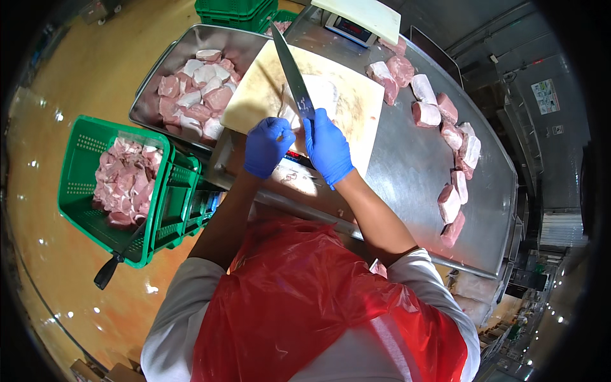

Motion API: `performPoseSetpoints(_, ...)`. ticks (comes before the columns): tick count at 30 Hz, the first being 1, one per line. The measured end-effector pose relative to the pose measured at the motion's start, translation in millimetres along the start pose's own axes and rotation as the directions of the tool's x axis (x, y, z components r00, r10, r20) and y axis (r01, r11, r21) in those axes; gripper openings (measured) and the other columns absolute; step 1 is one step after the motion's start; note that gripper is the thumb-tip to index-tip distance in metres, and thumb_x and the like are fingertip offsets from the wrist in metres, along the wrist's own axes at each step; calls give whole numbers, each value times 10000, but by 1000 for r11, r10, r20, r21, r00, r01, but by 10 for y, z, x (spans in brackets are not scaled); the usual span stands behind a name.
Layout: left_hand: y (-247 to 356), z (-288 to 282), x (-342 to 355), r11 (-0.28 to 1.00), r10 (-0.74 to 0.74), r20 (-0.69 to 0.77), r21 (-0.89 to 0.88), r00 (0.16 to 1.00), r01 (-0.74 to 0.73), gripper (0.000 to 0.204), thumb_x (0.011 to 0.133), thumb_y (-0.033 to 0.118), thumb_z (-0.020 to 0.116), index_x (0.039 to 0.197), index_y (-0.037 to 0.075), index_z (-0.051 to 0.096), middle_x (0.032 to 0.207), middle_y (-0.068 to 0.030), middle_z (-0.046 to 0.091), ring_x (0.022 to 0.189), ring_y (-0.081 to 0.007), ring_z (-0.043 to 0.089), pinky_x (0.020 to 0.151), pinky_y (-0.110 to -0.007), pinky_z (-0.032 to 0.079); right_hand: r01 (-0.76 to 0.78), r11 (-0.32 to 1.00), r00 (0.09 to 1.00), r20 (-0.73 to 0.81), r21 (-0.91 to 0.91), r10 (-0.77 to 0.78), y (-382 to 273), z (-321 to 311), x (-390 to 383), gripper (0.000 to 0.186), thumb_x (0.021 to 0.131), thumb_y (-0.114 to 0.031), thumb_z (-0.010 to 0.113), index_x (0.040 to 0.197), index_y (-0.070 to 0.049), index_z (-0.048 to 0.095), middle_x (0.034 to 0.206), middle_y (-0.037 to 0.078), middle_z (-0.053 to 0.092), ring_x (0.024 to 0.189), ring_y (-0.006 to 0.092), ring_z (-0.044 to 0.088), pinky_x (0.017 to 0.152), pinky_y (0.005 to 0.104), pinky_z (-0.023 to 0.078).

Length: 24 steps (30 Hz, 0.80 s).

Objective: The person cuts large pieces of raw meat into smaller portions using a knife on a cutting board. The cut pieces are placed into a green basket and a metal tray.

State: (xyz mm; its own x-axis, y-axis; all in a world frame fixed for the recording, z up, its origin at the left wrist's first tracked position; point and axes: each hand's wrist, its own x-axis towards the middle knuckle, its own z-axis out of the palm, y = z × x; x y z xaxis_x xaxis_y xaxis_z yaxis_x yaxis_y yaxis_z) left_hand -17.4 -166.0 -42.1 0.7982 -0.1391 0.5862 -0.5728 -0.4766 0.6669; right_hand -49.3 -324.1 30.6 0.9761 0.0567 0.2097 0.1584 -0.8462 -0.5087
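My right hand (328, 148), in a blue glove, is closed round the handle of a long butcher knife (291, 71). The blade points away and slightly left, above a white cutting board (359, 102). Partly hidden beneath the blade, a pale piece of meat (323, 92) lies on the board. My left hand (268, 146), also blue-gloved, is just left of the right one at the board's near edge. Its fingers are curled closed near the meat's near end; whatever they may hold is hidden. A red-lit scale display (298, 158) shows between my wrists.
Left of the board, a metal tub (149, 95) holds many meat chunks. Nearer stands a green crate (79, 165) of trimmings, with a black-handled tool (108, 272) at its edge. Meat pieces (449, 200) line the steel table's right side. A scale (350, 28) stands at the back.
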Motion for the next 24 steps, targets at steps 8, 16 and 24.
performPoseSetpoints(8, -196, -103, -212, 996, -82, -131, 24, 988, 86, 82, 814, 56, 713, 873, 80, 660, 802, -93, 653, 728, -292, 646, 649, -401, 535, 99, 945, 847, 524, -313, 85, 804, -784, -985, 200, 993, -174, 546, 1136, -68, 454, 974, 255, 659, 769, 485, 653, 654, 552, 522)
performPoseSetpoints(16, 201, -42, -118, 961, -213, -379, -249, 900, 122, 182, 829, 31, 725, 999, 31, 661, 908, -110, 655, 740, -207, 646, 641, -349, 541, 59, 887, 938, 330, -458, 108, 525, -1374, -1095, 151, 996, -174, 547, 1089, -89, 464, 942, 247, 617, 698, 491, 639, 581, 567, 514)
performPoseSetpoints(24, 187, 70, -85, 817, -556, -152, -284, 817, 502, 144, 776, 104, 758, 873, 22, 692, 767, -163, 700, 698, -292, 714, 670, -380, 558, 35, 984, 989, 150, -175, -9, -231, 34, -101, 208, 967, -72, 499, 1170, -38, 467, 964, 284, 652, 784, 481, 675, 667, 562, 548)
